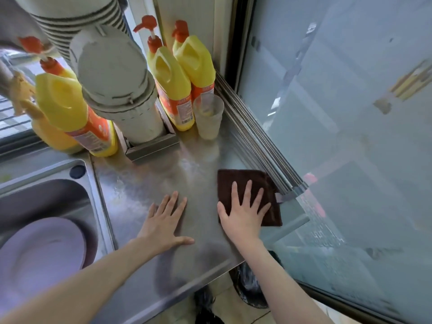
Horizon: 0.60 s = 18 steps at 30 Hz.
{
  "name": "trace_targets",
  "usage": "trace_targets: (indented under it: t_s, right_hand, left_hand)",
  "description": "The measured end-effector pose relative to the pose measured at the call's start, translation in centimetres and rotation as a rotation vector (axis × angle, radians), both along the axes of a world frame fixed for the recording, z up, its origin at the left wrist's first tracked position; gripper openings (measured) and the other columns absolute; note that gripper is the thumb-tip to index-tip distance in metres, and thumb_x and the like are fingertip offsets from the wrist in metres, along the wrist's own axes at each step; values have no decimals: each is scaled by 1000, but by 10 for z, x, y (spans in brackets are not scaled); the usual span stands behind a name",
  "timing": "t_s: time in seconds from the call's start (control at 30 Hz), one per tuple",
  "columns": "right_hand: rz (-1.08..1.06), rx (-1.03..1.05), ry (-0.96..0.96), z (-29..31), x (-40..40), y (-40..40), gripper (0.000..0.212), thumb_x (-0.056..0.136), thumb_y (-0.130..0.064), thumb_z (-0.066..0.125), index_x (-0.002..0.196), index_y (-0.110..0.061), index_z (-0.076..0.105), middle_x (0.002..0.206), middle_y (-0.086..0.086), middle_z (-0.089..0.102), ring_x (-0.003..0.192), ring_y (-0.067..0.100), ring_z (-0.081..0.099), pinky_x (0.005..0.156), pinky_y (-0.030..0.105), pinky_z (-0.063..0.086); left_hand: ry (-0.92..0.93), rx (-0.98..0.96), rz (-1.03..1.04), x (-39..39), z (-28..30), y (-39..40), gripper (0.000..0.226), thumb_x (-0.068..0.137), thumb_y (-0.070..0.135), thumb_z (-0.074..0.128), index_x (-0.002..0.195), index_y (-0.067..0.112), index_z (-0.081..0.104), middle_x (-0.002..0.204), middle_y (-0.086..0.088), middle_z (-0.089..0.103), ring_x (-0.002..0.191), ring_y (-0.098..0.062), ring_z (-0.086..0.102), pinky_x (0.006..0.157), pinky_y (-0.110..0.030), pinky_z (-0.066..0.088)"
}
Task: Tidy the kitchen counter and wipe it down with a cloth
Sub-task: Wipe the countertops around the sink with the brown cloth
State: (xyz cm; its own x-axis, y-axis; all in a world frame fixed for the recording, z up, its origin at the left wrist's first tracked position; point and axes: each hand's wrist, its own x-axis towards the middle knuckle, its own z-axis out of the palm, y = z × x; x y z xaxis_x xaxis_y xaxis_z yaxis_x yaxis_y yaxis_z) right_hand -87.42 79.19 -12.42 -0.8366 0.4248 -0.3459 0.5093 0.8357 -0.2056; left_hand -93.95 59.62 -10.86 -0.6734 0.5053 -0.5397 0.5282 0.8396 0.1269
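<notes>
The cloth (247,183) lies on the counter (145,188) (right of the sink (42,190)), bottles (173,78) behind.

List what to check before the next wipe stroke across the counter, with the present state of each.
1. Cloth flat under the right hand: ok, palm and fingers spread on it.
2. Left hand clear of the cloth: ok, resting flat on bare counter.
3. Path toward the back is free: not ok, a plastic cup and yellow bottles stand there.
4. Cloth fully on the counter: not ok, its right edge lies against the rail.
5. Cloth damp: cannot tell.
6. Sink empty: not ok, a plate sits in it.
</notes>
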Motion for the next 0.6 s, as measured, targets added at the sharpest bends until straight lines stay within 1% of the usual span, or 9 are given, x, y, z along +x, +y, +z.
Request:
trace_targets:
  t_s: [0.07, 0.13, 0.17, 0.2, 0.27, 0.37, 0.47, 0.53, 0.6]
  right_hand:
    - [116, 11, 52, -6, 13, -19, 70, 90, -63, 26, 149, -32, 5, 159, 8, -2, 142, 44, -6, 108, 66, 4]
    - [290, 24, 61, -10, 37, -26, 70, 86, -66, 30, 147, -33, 20, 156, 8, 19, 140, 43, 11, 103, 67, 21]
    - [351, 52, 60, -12, 45, -23, 71, 85, -68, 31, 147, -35, 21, 155, 6, 22, 139, 41, 12, 101, 67, 24]
    - [380, 52, 52, -11, 45, -17, 73, 84, -70, 31, 147, -38, 16, 157, 5, 18, 140, 40, 7, 103, 67, 21]
    - [319, 29, 28, -7, 21, -2, 76, 85, -70, 29, 147, -40, -2, 159, 2, -4, 142, 39, -10, 108, 66, 4]
    - [54, 16, -36, -2, -45, -1, 76, 87, -67, 27, 147, -37, -8, 157, 7, -17, 139, 46, -16, 105, 69, -2]
    - [-48, 25, -29, -1, -93, -24, 75, 87, -69, 21, 149, -34, -5, 157, 11, -14, 137, 52, -14, 103, 73, 0]
    - [75, 68, 7, -6, -97, -50, 68, 91, -63, 21, 149, -33, 3, 158, 11, -6, 137, 53, -7, 103, 74, 6]
    - [270, 91, 76, -9, -81, -75, 62, 91, -58, 23, 147, -32, 21, 157, 11, 16, 136, 55, 11, 98, 75, 16]
  left_hand:
    - [45, 58, -28, -2, -1, -10, 112, 62, 87, 24, 146, 23, -16, 155, 0, -21, 145, -20, -13, 115, -37, -9]
    - [88, 125, -21, -4, -1, -27, 115, 56, 91, 5, 146, 23, -13, 153, 5, -21, 145, -16, -13, 112, -34, -12]
    - [101, 149, 17, -5, -1, -37, 115, 56, 92, 1, 147, 22, -12, 150, 7, -22, 143, -14, -15, 112, -33, -13]
    - [119, 163, 72, -7, 0, -48, 114, 58, 90, 1, 147, 20, -9, 148, 7, -21, 141, -12, -16, 112, -32, -12]
    - [182, 174, 225, -12, 3, -71, 105, 67, 83, 6, 149, 17, 2, 154, 4, -13, 143, -14, -11, 115, -34, -7]
    - [236, 132, 487, -17, 9, -112, 93, 81, 74, 19, 148, 11, 9, 158, -8, 2, 146, -23, 2, 118, -41, 4]
    - [178, 65, 548, -11, 8, -146, 82, 87, 59, 31, 149, 11, 7, 158, -6, 1, 146, -21, 3, 118, -41, 5]
    - [121, 61, 510, -5, 5, -156, 76, 91, 55, 34, 149, 15, 5, 158, -1, 4, 146, -17, 5, 119, -41, 6]
    - [91, 52, 491, -4, 4, -160, 79, 89, 62, 29, 149, 17, 3, 158, 3, 5, 146, -14, 5, 119, -42, 6]
